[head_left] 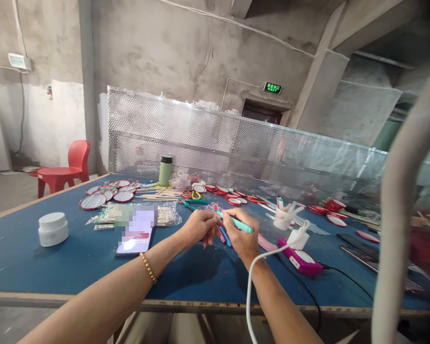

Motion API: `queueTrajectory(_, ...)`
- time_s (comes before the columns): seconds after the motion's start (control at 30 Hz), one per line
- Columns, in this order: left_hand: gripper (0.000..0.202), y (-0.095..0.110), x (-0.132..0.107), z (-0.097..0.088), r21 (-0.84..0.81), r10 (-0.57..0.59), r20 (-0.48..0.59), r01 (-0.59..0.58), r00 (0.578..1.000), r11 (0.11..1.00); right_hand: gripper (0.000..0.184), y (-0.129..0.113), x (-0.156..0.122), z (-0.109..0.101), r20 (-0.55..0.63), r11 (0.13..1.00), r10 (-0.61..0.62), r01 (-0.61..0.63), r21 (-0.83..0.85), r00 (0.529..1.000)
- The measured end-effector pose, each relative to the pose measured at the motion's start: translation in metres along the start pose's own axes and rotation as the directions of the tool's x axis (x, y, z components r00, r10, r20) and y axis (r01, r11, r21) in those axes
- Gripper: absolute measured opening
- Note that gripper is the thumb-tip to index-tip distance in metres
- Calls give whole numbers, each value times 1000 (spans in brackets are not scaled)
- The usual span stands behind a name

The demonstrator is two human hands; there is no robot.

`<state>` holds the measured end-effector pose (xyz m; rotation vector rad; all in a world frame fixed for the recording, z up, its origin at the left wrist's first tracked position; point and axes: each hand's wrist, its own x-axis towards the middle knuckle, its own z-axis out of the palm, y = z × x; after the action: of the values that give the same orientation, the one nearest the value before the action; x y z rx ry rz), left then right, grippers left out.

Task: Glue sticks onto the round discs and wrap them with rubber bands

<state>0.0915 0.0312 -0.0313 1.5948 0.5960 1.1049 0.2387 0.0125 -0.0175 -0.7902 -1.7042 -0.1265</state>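
Observation:
My left hand is closed in a pinch on a small colourful item at its fingertips, too small to name. A gold bead bracelet circles that wrist. My right hand grips a teal pen-like tool, its tip meeting the pinched item. Both hands hover over the blue table near its middle. Blue and red pens lie just under the hands.
A phone lies left of my hands, a white jar further left. Round red-rimmed mirrors, wooden sticks, scissors, a green bottle and a white cup sit behind. A magenta device with white cable lies right. Perforated metal screen backs the table.

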Motion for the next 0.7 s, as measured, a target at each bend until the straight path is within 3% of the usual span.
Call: queueTrajectory(0.7, 33, -2, 1, 0, -4, -8, -3, 8, 1000, 1000, 18, -2, 0, 1, 19, 1000, -14, 13, 17, 1000)
